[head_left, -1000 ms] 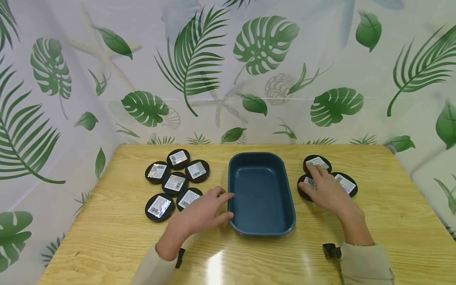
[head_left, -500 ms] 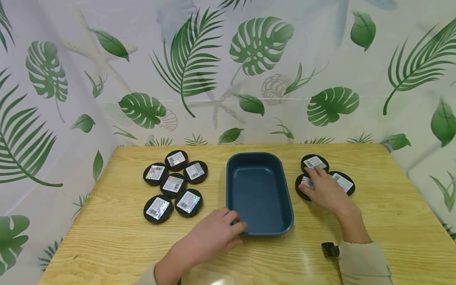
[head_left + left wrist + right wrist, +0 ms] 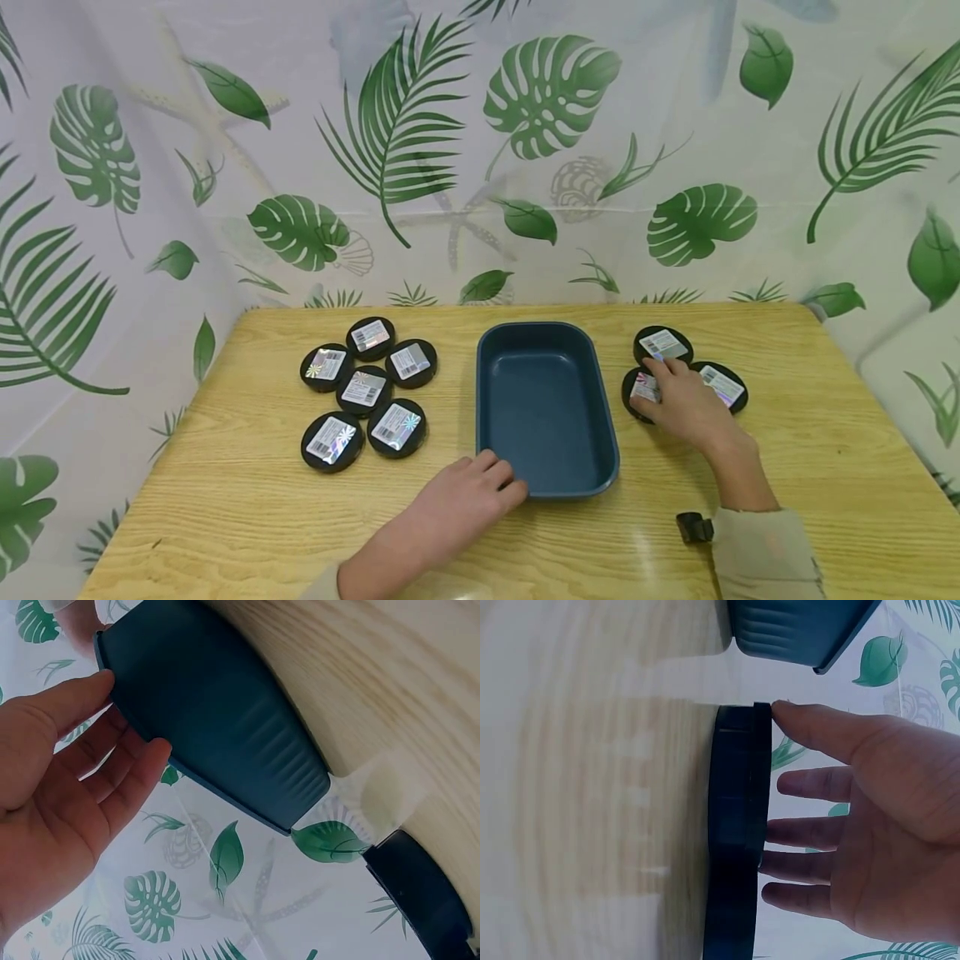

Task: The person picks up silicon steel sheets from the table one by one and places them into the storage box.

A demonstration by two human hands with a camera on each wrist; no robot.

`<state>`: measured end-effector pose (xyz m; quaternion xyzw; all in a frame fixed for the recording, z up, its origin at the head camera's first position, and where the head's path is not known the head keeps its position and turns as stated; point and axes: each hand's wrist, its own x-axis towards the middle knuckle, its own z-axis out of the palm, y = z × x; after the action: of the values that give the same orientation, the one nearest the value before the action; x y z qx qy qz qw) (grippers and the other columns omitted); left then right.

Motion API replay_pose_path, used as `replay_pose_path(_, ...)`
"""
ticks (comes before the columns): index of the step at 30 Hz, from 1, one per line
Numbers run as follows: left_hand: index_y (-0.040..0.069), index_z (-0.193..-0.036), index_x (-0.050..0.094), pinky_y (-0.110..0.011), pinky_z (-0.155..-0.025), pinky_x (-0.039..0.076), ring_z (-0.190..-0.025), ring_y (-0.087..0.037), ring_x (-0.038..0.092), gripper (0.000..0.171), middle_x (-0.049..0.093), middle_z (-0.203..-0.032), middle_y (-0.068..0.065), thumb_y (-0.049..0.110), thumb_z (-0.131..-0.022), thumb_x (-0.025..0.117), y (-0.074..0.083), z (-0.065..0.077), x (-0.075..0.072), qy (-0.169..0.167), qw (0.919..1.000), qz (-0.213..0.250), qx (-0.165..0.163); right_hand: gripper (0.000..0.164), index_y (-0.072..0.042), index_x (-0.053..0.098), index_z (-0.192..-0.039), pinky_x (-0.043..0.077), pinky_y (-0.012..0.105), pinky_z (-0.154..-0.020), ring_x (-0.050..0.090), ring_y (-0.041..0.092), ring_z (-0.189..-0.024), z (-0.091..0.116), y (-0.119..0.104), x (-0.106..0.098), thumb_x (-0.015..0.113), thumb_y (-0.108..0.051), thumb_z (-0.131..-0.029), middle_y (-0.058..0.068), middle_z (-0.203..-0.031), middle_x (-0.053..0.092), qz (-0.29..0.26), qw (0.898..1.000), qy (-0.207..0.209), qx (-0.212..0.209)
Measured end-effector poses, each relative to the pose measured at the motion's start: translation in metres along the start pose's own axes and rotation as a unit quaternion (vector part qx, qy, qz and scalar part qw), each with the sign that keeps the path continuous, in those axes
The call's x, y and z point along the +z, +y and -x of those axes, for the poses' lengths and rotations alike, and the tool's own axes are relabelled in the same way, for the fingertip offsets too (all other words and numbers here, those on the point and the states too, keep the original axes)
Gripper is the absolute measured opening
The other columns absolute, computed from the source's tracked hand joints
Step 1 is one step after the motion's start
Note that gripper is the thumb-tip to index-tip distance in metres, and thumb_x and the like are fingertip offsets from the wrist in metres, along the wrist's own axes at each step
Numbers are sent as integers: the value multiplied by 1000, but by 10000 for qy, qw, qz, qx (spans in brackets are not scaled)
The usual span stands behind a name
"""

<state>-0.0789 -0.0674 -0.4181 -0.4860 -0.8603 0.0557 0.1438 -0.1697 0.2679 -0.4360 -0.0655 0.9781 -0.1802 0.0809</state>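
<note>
A dark blue rectangular plastic bin [image 3: 547,408] stands on the table. My left hand [image 3: 465,500] grips its near left corner, fingers over the rim; the left wrist view shows the thumb [image 3: 97,686] against the rim too. On the right, three flat round black discs with silver-white labels lie close together: a back disc [image 3: 660,343], a left disc [image 3: 637,400] and a right disc [image 3: 723,385]. Over them rests my right hand [image 3: 686,404], partly hiding them. In the right wrist view its thumb [image 3: 810,727] touches a disc's top edge and the fingers are fairly straight.
Several more labelled black discs [image 3: 363,389] lie flat in a group left of the bin. A leaf-printed cloth [image 3: 450,150] hangs behind the wooden table [image 3: 247,500]. A black strap piece [image 3: 694,527] sits by the right sleeve.
My left hand has moved from the bin's left side toward its near left corner and now grips the rim there. My right hand has stayed over the discs, nearly still.
</note>
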Motion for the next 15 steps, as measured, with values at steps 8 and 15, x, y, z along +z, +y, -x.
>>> replay_pose_path(8,22,-101,67,-20,-67,46,-84,-12,52,11,58,-92,5,18,-91,65,0,1,2,204,9995,214,-60,69,10,39,-145,35,68,-100,34,60,-130,-1,-4,3,63,-33,-96,40,-144,35,91,9998,57,-173)
replay_pose_path(15,22,-100,67,-20,-65,45,-83,-12,51,11,55,-93,4,16,-90,66,0,-1,4,284,9993,255,-46,71,10,43,-141,38,67,-97,40,61,-124,2,-3,6,71,-32,-90,40,-140,40,217,9986,274,-408)
